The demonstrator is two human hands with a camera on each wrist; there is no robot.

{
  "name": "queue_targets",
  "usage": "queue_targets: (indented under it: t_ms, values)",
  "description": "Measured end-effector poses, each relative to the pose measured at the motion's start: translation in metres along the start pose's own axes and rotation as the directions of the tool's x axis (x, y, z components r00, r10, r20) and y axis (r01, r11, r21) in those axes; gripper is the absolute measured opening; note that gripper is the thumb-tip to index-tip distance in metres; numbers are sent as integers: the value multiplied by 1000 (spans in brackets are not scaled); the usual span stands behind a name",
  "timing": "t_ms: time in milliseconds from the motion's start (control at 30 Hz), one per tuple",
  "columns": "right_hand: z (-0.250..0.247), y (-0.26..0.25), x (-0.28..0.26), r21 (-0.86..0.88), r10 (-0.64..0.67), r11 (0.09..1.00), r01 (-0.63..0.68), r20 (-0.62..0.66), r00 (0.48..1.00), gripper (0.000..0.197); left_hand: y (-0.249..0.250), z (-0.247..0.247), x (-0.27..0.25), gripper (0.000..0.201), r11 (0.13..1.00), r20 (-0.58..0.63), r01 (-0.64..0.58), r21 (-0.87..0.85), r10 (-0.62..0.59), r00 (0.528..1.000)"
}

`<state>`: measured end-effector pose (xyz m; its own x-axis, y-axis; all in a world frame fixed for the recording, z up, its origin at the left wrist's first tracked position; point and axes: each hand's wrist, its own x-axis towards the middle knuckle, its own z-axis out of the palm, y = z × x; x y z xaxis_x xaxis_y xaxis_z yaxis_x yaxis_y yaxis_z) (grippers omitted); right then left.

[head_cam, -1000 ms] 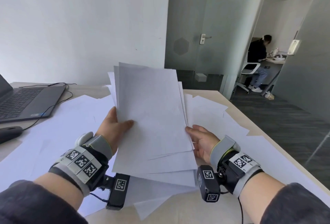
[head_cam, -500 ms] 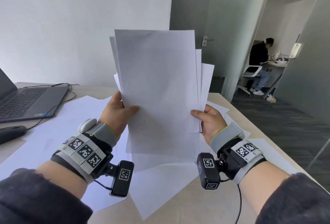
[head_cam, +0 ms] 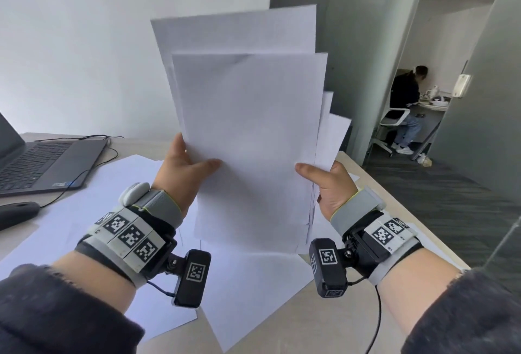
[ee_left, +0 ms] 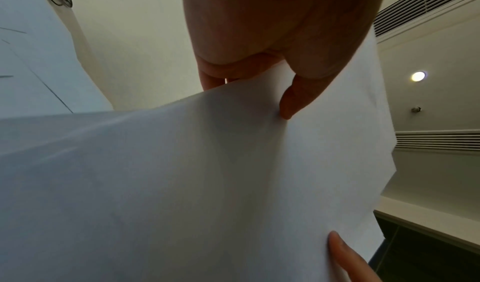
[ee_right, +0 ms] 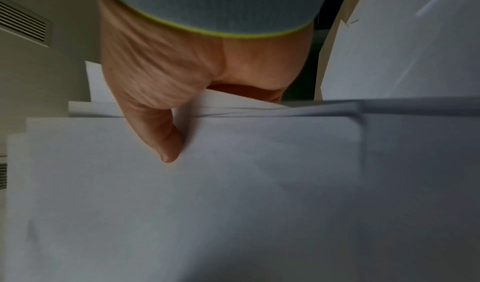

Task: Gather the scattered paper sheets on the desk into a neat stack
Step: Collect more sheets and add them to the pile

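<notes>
Both hands have the bundle of sheets (head_cam: 248, 139) pinched at its side edges: the left hand (head_cam: 180, 179) grips the left edge with its thumb flat across the front page, and the right hand (head_cam: 329, 184) grips the right edge the same way, its thumb pressed on the front and its fingers hidden behind. The bundle stands nearly upright in the air above the desk (head_cam: 304, 322), long axis vertical, bottom edge hanging just below the wrists and clear of the surface. It is not squared: one sheet rides higher at the back, and a few corners jut out on the right side, nearer the right hand. I'd guess the next move is to drop that bottom edge straight down and tap it level, so what matters is that the desk lies directly beneath the grip. More loose sheets (head_cam: 93, 207) lie spread flat on the pale desk under and to the left of the hands. A laptop (head_cam: 42, 164) sits at the far left with a dark mouse (head_cam: 17, 212) just in front. Beyond the glass partition, a seated person (head_cam: 406, 108) works at another desk.
</notes>
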<state>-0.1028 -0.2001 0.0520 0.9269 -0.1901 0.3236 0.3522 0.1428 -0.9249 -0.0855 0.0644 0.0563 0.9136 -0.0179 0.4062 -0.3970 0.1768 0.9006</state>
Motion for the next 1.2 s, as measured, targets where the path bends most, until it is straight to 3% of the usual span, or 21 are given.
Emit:
queue_targets:
  t_ms: [100, 300, 600, 767, 900, 967, 1200]
  values:
    - [1, 6, -7, 0, 22, 1000, -23, 39, 999, 20, -8, -2, -6, 61, 999, 7, 40, 33, -40, 999]
    - [2, 15, -14, -13, 33, 999, -33, 35, 999, 18, -12, 1, -8, 45, 996, 31, 64, 69, -66, 997]
    - [-5, 36, -28, 14, 126, 992, -127, 53, 991, 17, -33, 0, -19, 55, 989, 15, 142, 44, -143, 990]
    - [-5, 54, -35, -40, 171, 985, -170, -1, 985, 50, -40, 6, -22, 50, 982, -5, 185, 39, -185, 983]
    - [-3, 43, -25, -16, 128, 992, -128, -3, 992, 20, -32, 11, -16, 49, 988, -15, 153, 29, -153, 988]
    - [-5, 40, -23, -16, 100, 995, -99, 16, 995, 15, -32, 9, -14, 49, 989, -27, 147, 32, -147, 989]
    - [-15, 70, -45, -64, 198, 978, -199, -24, 980, 39, -55, 8, -30, 47, 960, -58, 275, 57, -272, 960]
